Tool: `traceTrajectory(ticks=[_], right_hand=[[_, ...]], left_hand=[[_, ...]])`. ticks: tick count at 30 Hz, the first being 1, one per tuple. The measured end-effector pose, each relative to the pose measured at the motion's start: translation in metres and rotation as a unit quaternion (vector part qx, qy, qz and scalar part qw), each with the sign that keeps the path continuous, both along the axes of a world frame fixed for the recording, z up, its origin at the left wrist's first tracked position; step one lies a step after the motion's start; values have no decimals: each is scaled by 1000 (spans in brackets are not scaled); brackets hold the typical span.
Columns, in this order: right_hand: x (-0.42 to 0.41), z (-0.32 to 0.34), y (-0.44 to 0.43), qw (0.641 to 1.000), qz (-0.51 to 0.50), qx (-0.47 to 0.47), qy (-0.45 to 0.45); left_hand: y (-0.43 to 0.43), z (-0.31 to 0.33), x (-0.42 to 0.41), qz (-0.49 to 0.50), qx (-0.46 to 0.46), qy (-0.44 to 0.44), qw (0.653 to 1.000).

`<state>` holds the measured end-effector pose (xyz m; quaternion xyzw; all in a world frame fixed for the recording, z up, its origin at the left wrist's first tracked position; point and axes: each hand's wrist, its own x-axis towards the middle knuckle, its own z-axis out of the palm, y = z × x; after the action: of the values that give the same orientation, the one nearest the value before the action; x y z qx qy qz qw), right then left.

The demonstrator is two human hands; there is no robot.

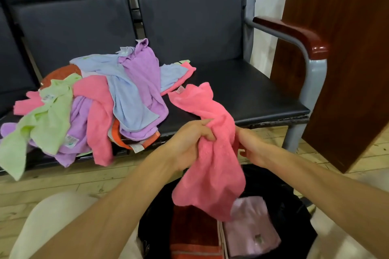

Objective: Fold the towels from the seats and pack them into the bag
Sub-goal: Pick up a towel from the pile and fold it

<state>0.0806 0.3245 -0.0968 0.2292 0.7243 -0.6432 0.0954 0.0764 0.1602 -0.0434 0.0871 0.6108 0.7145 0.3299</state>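
Terry pile: loose towels (84, 103) in green, lilac, pale blue, pink and rust lie heaped on the left black seat (242, 90), some corners hanging over its front edge; soft, nappy cloth with small sewn labels.
Left hand (189, 143): fingers curled into the bunched middle of the pink towel (210, 153), gripping it.
Pink towel: crumpled and unfolded, its upper end resting on the seat, its lower end hanging over the bag.
Right hand (252, 149): closed on the towel's right side, fingertips hidden in the cloth.
Step advice: likely best to slide both hands apart to two corners, shake the towel flat, then fold edge to edge; fleecy cloth tends to cling and twist, so smoothing each fold should help.
Bag (284, 212): black, limp, open-mouthed on the wooden floor, holding a folded rust towel (193, 237) beside a folded lilac one (252, 233).
Seat frame: grey metal with a glossy wooden armrest (294, 33).
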Motion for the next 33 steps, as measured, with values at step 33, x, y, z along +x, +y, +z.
traceTrajectory(ticks=[33], right_hand=[[45,71,29,964,42,-125,231]], left_hand=[[2,-20,36,-24,-10,-102,994]])
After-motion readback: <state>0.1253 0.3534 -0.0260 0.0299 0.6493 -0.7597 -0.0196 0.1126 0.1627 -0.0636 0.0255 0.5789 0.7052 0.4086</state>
